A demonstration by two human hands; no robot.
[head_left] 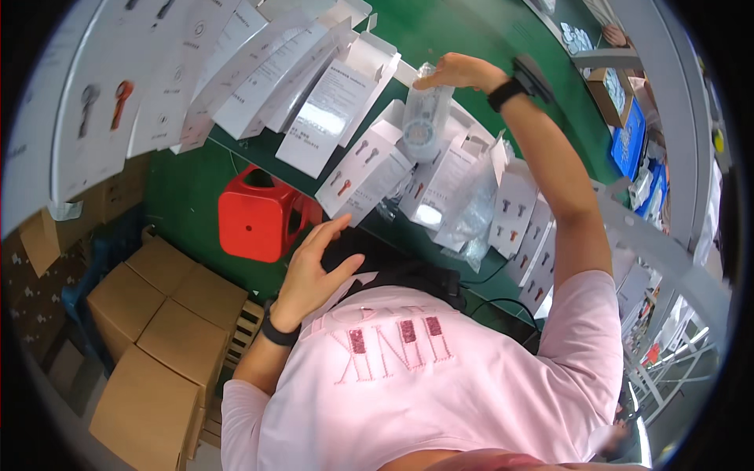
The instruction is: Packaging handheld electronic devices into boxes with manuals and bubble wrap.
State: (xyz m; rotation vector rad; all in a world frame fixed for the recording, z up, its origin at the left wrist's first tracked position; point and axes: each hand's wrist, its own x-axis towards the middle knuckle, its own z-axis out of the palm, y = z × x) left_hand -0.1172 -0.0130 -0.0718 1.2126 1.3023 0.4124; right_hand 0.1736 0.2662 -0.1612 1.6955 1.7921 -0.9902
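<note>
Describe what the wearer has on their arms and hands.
The left hand and right hand are ungloved, the forearms bare. The left sleeve and right sleeve are short and pale pink. A black wristband circles the left wrist; the right has a black strap, with what looks like a flat, dark device attached.

Beyond the bagged device (421, 129), reaching room is left over the green tabletop (471, 31). To its left, passage is blocked by upright white boxes (330, 110); to its right and nearer the wearer, by crumpled clear plastic (473, 210) among further cartons (514, 206).
</note>
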